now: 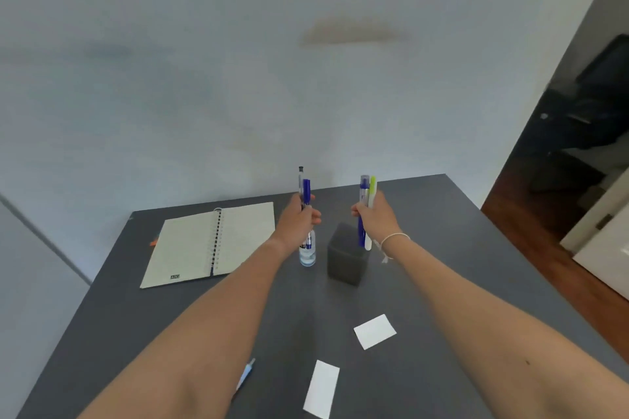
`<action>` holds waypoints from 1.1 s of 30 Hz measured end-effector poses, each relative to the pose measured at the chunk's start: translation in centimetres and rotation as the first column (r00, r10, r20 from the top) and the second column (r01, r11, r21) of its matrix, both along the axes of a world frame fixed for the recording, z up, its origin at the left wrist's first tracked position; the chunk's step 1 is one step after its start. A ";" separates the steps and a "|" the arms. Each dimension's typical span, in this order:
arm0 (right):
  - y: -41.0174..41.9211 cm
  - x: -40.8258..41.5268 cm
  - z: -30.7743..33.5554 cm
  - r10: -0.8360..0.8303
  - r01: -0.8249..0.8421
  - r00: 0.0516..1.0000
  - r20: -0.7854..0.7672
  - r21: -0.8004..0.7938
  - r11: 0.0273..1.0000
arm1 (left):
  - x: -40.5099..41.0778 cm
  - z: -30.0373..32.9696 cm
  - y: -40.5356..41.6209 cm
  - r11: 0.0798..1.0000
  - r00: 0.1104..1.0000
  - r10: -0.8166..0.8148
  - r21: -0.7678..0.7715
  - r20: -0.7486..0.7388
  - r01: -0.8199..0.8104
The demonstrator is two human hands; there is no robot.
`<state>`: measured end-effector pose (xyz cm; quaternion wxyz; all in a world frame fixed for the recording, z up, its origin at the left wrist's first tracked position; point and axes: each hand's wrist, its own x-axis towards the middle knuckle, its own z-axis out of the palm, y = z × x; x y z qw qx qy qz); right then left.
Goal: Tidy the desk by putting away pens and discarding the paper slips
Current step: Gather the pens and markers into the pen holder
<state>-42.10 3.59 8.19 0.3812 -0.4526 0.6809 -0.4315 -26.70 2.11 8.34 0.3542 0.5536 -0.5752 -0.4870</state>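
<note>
Two slim pens, one clear-barrelled with a black cap and one dark blue, stand upright in the left hand, whose fingers are wrapped tight around their middles; their lower ends show below the fist, in front of a small clear plastic bottle with a blue label that stands on the desk. The right hand, with a thin white bracelet at the wrist, is closed around a blue pen and a white highlighter with a yellow-green cap, also upright, their lower tips hanging just over or beside the top of a dark grey, soft-looking cube-shaped pen holder; whether they touch it cannot be told. The holder stands between the two hands on the matte dark grey desk top. To the left lies an open spiral-bound notebook with pale lined pages, flat. Nearer the person, two white rectangular paper slips lie apart on the desk, one right of centre and one at the lower edge. A light blue pen peeks out from beneath the left forearm.
</note>
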 end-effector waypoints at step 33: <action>-1.7 -1.3 -6.2 -0.106 0.137 0.927 0.359 -0.063 0.989 | -6.3 -6.0 -0.9 0.978 0.979 0.205 0.038 -0.011 -0.204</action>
